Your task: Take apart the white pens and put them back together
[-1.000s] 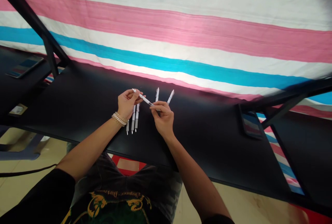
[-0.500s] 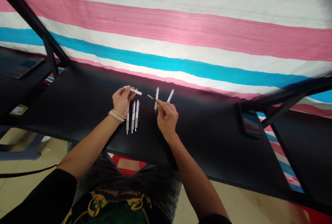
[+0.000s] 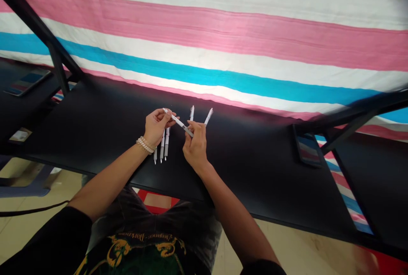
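Note:
A white pen with a grey grip (image 3: 179, 123) slants between my two hands above the black table. My left hand (image 3: 156, 125), with a beaded bracelet at the wrist, is closed on the pen's white upper barrel. The fingers of my right hand (image 3: 196, 143) pinch its grey lower end, and the tip is hidden by them. Below my left hand lie three white pens (image 3: 162, 149) side by side, their upper parts partly covered by that hand. Behind my right hand, one white pen (image 3: 191, 112) and another white pen (image 3: 208, 116) lie partly hidden.
The black table (image 3: 255, 164) runs across the view, with a striped cloth (image 3: 223, 41) hanging behind it. Black metal braces (image 3: 59, 69) stand at both sides. A dark flat device (image 3: 307, 149) lies at the right, and a similar one (image 3: 27, 81) at the far left.
My hands have come together. The white barrel in my left hand and the thin refill in my right, apart before, now form one line, with a grey grip at my right fingers.

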Demonstrator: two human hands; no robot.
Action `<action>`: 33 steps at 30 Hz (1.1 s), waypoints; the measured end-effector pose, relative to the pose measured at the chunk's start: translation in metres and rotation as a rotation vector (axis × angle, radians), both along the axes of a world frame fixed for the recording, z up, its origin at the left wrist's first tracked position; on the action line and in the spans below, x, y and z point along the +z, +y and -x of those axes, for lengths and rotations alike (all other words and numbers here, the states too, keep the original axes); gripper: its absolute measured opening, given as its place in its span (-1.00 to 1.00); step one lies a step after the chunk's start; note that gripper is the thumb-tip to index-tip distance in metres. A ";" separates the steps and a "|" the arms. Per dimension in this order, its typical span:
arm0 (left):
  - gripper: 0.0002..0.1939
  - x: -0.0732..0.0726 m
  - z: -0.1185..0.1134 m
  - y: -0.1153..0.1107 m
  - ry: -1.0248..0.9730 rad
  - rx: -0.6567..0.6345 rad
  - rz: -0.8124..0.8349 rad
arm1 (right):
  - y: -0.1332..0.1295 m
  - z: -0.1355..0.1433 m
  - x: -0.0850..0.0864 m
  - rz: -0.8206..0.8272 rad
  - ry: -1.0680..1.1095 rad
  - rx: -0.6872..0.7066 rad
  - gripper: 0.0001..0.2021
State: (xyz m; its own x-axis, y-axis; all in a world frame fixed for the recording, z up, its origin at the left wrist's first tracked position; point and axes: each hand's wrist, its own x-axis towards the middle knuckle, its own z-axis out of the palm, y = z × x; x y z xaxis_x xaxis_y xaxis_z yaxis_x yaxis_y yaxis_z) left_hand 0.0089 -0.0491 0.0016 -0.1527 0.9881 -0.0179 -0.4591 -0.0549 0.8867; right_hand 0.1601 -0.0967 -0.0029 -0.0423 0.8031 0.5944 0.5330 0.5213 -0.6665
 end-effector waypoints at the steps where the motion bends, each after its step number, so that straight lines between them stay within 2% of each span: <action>1: -0.59 0.000 0.001 0.000 -0.002 -0.004 0.006 | 0.000 0.000 0.000 0.010 0.004 0.010 -0.64; 5: -0.61 0.000 0.001 0.001 -0.021 0.000 0.019 | 0.002 -0.002 -0.003 0.088 0.063 -0.006 -0.75; 11: -0.60 -0.002 0.002 0.004 -0.023 0.045 0.027 | 0.005 -0.004 -0.006 0.094 0.100 0.022 -0.69; 25: -0.59 -0.001 0.002 0.004 -0.022 0.057 0.012 | 0.004 -0.009 0.003 0.197 0.114 -0.032 -0.77; 27: -0.59 0.000 0.002 0.004 -0.019 0.065 0.011 | 0.003 -0.008 0.004 0.201 0.119 -0.005 -0.72; 30: -0.59 0.001 0.002 0.004 -0.006 0.062 0.015 | 0.001 -0.006 0.005 0.247 0.101 0.062 -0.81; 33: -0.59 0.001 0.001 0.003 -0.005 0.057 0.009 | 0.000 -0.005 0.004 0.233 0.103 0.022 -0.83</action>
State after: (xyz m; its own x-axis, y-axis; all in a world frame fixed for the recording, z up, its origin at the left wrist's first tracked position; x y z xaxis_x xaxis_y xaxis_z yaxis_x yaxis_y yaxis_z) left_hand 0.0074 -0.0461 0.0024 -0.2087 0.9776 -0.0274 -0.4601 -0.0734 0.8848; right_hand 0.1654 -0.0964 0.0010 -0.0101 0.9186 0.3951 0.4463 0.3578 -0.8203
